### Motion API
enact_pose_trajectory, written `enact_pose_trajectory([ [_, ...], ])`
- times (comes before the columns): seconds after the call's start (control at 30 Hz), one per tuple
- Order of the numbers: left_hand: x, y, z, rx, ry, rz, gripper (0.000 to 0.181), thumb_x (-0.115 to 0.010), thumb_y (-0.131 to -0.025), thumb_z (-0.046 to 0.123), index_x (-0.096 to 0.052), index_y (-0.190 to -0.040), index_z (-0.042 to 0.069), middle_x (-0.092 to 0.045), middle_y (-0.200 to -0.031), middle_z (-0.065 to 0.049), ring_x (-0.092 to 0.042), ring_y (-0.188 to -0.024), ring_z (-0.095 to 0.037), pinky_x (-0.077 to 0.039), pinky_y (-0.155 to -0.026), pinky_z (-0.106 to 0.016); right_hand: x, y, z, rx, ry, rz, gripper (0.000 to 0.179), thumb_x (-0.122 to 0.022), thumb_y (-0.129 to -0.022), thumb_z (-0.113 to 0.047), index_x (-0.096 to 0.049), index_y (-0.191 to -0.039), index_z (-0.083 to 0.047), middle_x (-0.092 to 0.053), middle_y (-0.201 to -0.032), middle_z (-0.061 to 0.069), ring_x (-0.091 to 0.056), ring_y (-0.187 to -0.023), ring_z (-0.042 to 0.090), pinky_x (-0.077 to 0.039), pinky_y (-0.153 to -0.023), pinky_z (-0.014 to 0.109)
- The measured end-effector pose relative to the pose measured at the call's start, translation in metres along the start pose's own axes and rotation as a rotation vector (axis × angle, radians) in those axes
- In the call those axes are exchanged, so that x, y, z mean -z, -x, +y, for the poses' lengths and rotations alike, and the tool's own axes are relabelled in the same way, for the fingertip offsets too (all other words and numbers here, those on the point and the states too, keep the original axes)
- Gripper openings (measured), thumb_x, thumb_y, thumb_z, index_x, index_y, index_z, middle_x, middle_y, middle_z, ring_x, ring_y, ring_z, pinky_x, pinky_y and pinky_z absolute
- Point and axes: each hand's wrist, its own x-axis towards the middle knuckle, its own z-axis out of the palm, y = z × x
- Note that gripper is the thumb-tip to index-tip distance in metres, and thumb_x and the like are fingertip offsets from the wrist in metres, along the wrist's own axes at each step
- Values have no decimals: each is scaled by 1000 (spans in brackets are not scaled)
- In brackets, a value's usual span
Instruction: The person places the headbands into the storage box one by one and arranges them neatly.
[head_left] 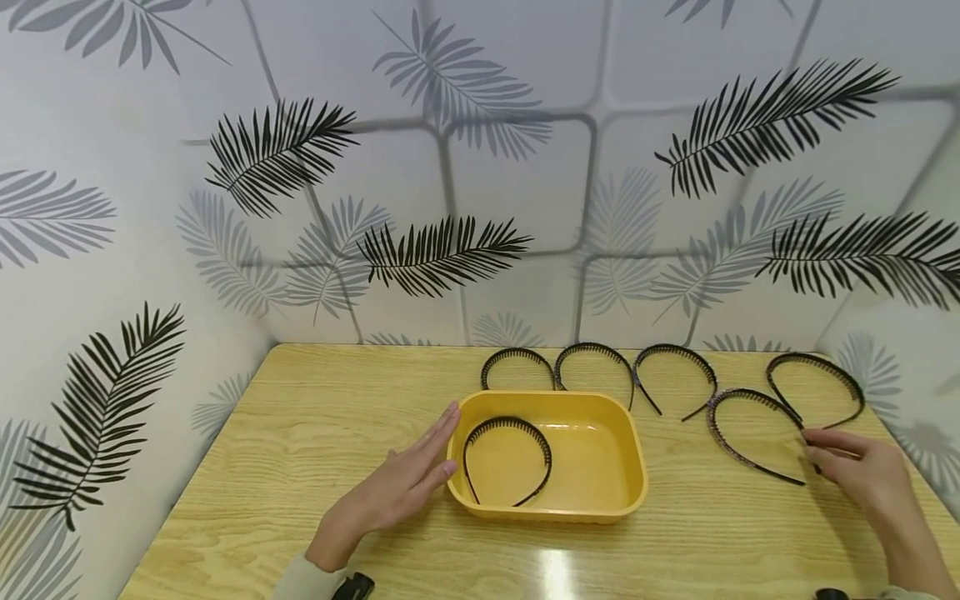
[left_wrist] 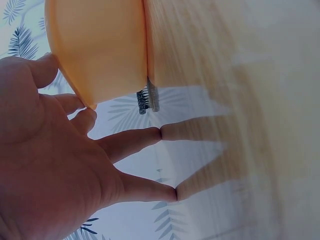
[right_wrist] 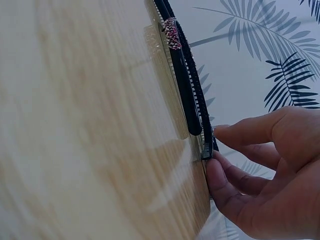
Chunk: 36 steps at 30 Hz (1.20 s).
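My right hand (head_left: 862, 467) pinches one end of a black toothed headband (head_left: 750, 394) between thumb and fingers at the right of the table. Pinkish beads show on this headband in the right wrist view, where it runs close to the tabletop. My left hand (head_left: 405, 479) rests against the left wall of a yellow plastic bin (head_left: 592, 475), its fingers extended. In the left wrist view, two spread fingers of the left hand (left_wrist: 65, 155) touch the table. Inside the bin, toward its left side, lies another black headband (head_left: 508, 422).
Behind the bin lie a smaller-looking headband (head_left: 517, 353), a middle headband (head_left: 596, 347) and a third headband (head_left: 678, 350). One more headband (head_left: 817, 359) lies at the back right, close to the held one. A leaf-patterned wall (head_left: 517, 192) borders the wooden table (head_left: 300, 433).
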Motion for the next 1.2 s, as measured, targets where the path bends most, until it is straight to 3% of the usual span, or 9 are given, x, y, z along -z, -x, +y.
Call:
enact_pose_trajectory([
  [0.23, 1, 1, 1, -2, 7, -7, 67, -40, -113, 35, -3, -167, 21, -1, -172, 3, -11, -156, -25, -14, -97, -90, -1, -2, -3, -12, 119, 9, 30, -71, -98, -16, -74, -116, 8, -73, -98, -6, -59, -74, -13, -56, -62, 22],
  [0.47, 1, 0, 1, -3, 9, -9, 67, -40, -113, 35, -3, -167, 22, -1, -172, 2, -10, -156, -24, -14, -97, -90, -4, -3, -6, 4, 247, 34, 34, -70, -96, -10, -68, -121, 13, -73, -109, 24, -49, -72, -20, -51, -61, 17],
  [0.63, 1, 0, 0, -3, 0, -5, 67, -40, -113, 36, -3, -167, 21, -2, -173, 1, -11, -156, -24, -15, -97, -90, -4, -2, -10, -6, 297, 38, 35, -69, -96, -9, -68, -124, 11, -73, -107, 25, -47, -71, -17, -46, -59, 18],
  [1.07, 1, 1, 2, -5, -11, -2, 66, -38, -113, 37, -3, -167, 21, -2, -172, 2, -12, -155, -25, -16, -97, -90, -4, 0, -11, -14, 261, 15, 35, -69, -96, -12, -69, -121, 12, -74, -104, 26, -55, -69, -15, -49, -59, 17],
  [1.17, 1, 1, 2, -7, -10, 2, 66, -38, -113, 37, -4, -167, 21, -3, -173, 0, -13, -155, -26, -16, -97, -90, -5, -1, -11, 1, 307, -4, 38, -69, -96, -12, -66, -125, 13, -72, -108, 30, -56, -70, -12, -48, -59, 18],
  [1.2, 1, 1, 2, -5, -7, 1, 67, -39, -113, 37, -4, -167, 21, -3, -173, 0, -13, -155, -25, -16, -97, -90, -5, -2, -11, -1, 326, -11, 39, -70, -96, -12, -66, -126, 12, -70, -111, 31, -62, -73, -6, -48, -59, 19],
])
